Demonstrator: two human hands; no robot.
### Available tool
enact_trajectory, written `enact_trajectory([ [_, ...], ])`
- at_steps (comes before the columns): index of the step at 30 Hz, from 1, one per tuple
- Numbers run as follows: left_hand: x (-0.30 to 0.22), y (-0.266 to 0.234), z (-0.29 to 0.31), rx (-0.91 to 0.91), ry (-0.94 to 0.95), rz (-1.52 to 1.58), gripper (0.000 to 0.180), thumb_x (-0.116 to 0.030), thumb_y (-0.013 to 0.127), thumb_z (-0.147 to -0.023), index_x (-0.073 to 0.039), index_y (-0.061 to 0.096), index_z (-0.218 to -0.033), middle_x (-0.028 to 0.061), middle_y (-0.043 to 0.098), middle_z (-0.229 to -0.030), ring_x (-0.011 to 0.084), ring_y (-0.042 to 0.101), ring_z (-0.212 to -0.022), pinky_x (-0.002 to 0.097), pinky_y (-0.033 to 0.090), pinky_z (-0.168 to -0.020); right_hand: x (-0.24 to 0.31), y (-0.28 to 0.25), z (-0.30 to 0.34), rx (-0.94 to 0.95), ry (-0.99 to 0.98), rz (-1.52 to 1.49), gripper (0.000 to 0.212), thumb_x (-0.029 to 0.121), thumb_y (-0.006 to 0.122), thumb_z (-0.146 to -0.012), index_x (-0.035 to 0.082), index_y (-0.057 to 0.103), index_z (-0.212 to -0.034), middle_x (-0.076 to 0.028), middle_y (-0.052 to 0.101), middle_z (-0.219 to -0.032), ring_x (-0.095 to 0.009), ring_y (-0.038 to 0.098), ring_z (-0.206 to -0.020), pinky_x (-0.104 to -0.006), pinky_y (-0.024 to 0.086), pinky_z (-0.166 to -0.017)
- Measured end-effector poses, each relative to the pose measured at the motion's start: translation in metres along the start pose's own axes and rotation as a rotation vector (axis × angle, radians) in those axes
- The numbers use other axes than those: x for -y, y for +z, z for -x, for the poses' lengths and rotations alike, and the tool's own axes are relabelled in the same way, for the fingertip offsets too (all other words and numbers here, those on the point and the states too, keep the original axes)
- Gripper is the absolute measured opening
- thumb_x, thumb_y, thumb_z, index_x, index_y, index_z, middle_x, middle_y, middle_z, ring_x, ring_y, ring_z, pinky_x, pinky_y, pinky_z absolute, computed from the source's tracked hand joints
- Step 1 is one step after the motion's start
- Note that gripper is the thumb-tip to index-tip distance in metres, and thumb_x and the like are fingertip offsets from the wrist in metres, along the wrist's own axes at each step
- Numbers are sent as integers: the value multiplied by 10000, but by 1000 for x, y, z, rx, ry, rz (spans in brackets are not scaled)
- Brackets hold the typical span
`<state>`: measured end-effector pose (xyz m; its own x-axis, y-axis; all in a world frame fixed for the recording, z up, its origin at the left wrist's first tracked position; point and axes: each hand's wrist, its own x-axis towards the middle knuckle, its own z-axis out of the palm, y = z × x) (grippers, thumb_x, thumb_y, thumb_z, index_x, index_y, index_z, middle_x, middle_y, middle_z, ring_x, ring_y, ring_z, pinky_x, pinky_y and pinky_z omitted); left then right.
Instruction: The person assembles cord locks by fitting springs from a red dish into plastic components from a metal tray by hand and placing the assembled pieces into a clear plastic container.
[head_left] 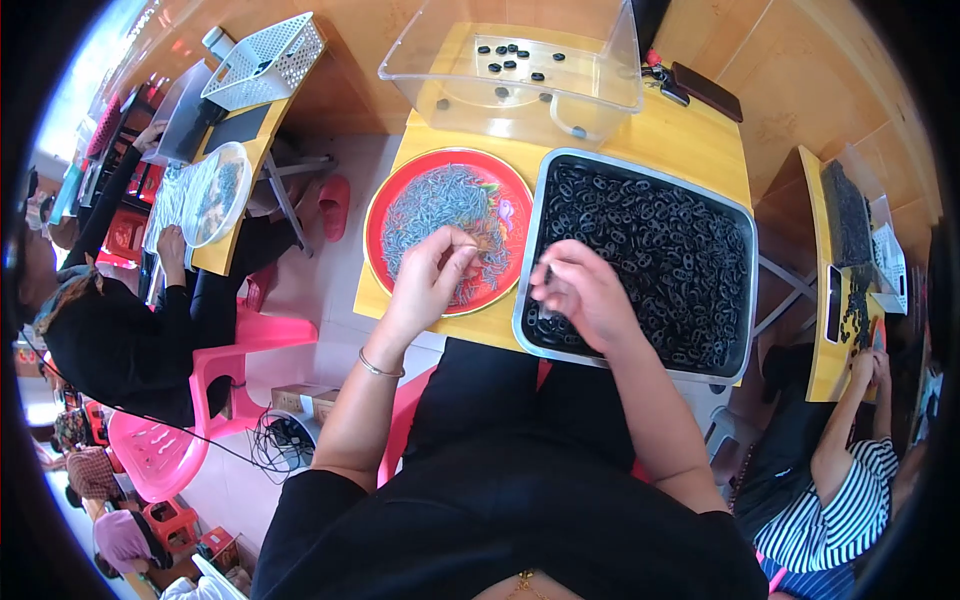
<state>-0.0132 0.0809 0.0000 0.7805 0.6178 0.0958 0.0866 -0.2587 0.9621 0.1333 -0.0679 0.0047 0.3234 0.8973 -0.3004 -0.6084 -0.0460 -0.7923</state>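
Red surrounds the small silvery pieces (430,205) in the round tray (376,235), which sits on the yellow table (690,130) beneath the left hand (437,268), presumably so I can pick from it without stretching. Its raised rim seems enough to contain such slender bits. Just beside it, the deeper steel tray (700,376) corrals a bigger heap of black looped pieces (670,260). I see the left thumb and forefinger pressed together at the tips; anything between them is too small for me to make out. The right hand (585,290) hangs over the steel tray's left side, fingers curled toward the thumb; I cannot tell whether it pinches anything. Fingertips facing inward, I judge, suits fine work. Behind both trays stands the clear bin (460,108), probably set there to leave my forearms room.
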Motion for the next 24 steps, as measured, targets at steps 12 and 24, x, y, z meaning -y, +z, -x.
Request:
enact_trajectory([
  [12,-18,1,8,-91,255,-331,88,15,643,-715,-5,619,-797,63,605,-710,117,572,-632,223,446,-569,-15,28,-32,152,-109,551,269,239,437,-917,29,544,-788,35,422,-612,-47,382,-533,-200,298,-461],
  [24,-4,-5,11,-66,6,76,118,-71,495,-868,-11,527,-772,29,538,-633,80,524,-578,201,413,-533,-4,30,-29,122,-821,1287,124,97,589,-789,51,573,-903,-106,511,-657,-227,535,-571,-319,442,-537],
])
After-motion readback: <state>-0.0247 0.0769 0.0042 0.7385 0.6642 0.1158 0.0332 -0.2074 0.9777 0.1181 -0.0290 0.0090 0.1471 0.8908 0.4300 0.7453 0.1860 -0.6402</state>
